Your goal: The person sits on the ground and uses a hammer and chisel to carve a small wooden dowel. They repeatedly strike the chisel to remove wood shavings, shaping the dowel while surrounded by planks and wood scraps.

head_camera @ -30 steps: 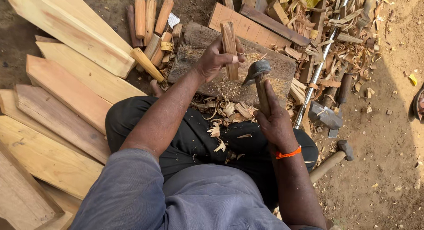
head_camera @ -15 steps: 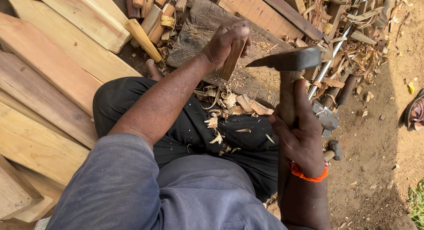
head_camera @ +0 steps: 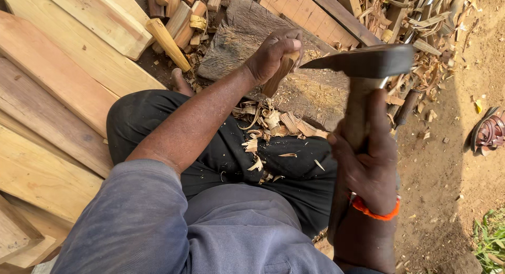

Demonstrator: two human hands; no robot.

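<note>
Bare, packed earth littered with bark strips and wood chips makes up this outdoor work spot, with pale sawn planks [head_camera: 63, 95] stacked along the left side and a weathered chopping block [head_camera: 294, 90] set on the ground straight ahead of the seated person.

On the block, near its middle, a short wooden piece [head_camera: 278, 76] stands on end and leans slightly. The left hand [head_camera: 273, 53] is curled over its top, fingers wrapped round the upper end, which steadies the piece on the block and leaves its lower side exposed.

The right hand [head_camera: 368, 158] is closed tightly about the wooden handle of a hatchet [head_camera: 368, 61], thumb lying up along the handle. The dark metal head is raised level with the held piece and just to its right, apart from it, its tapered edge pointing toward the wood. An orange band [head_camera: 376, 211] circles that wrist.

Curled shavings [head_camera: 268, 126] lie heaped at the near edge of the block and spill onto the dark trousers [head_camera: 231, 153], directly below where the piece is held. Short rounded billets [head_camera: 173, 21] rest beyond the block's far left corner, and a sandal [head_camera: 489, 132] sits on the dirt well off to the right.
</note>
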